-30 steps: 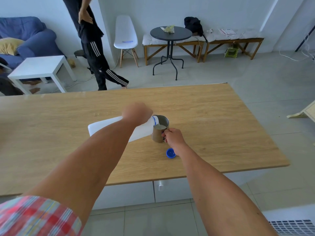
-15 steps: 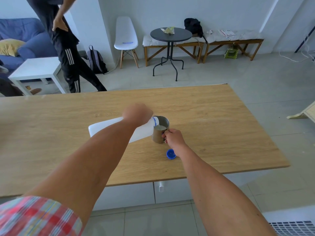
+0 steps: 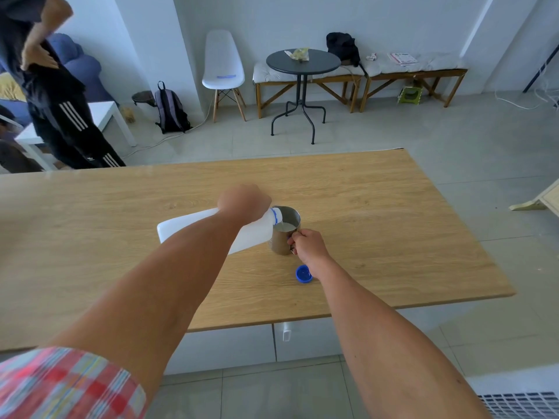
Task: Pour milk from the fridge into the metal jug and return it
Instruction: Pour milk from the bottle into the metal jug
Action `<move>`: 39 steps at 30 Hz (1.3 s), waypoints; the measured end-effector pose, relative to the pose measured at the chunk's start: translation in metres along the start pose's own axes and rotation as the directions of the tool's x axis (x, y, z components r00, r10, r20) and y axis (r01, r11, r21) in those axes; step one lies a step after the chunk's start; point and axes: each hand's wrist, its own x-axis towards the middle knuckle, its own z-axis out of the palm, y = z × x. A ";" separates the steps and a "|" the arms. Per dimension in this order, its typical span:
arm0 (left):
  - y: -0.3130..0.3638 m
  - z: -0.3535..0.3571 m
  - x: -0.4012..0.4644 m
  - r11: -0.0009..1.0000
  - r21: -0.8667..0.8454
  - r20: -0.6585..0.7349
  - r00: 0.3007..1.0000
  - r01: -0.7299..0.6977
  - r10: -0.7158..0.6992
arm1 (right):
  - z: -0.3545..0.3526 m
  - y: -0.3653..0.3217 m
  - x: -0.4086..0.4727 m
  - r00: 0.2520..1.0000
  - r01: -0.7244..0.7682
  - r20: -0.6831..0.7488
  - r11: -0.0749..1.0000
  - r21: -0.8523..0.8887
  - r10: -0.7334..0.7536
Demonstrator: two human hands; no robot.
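Left hand [image 3: 244, 202] grips a tilted white plastic milk bottle [image 3: 211, 229] over a steel jug [image 3: 284, 229]; right hand [image 3: 308, 244] clasps the jug's handle on the wooden bench [image 3: 393, 222].

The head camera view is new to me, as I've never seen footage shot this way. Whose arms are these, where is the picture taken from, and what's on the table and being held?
There is no machine here: the arms belong to a person wearing a wide-angle camera on the head, looking forward and down. The left hand holds a white milk bottle tipped nearly flat, its mouth over a metal jug with milk visible inside. The right hand grips the jug at its handle side. The jug stands on a wooden table, and the bottle's blue cap lies beside the right wrist. Another person stands in the background.
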 end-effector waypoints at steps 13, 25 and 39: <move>0.000 -0.001 0.000 1.000 -0.015 0.003 1.000 0.021 -0.021 | -0.001 0.000 0.000 1.000 -0.007 0.004 1.000 -0.011 0.007; 0.000 -0.002 0.002 1.000 -0.011 0.008 1.000 0.011 -0.011 | -0.001 0.000 0.000 1.000 -0.009 0.003 1.000 -0.009 0.009; 0.000 -0.001 0.002 1.000 -0.007 0.016 1.000 0.016 -0.016 | -0.001 0.001 0.001 1.000 0.017 0.010 1.000 -0.005 -0.017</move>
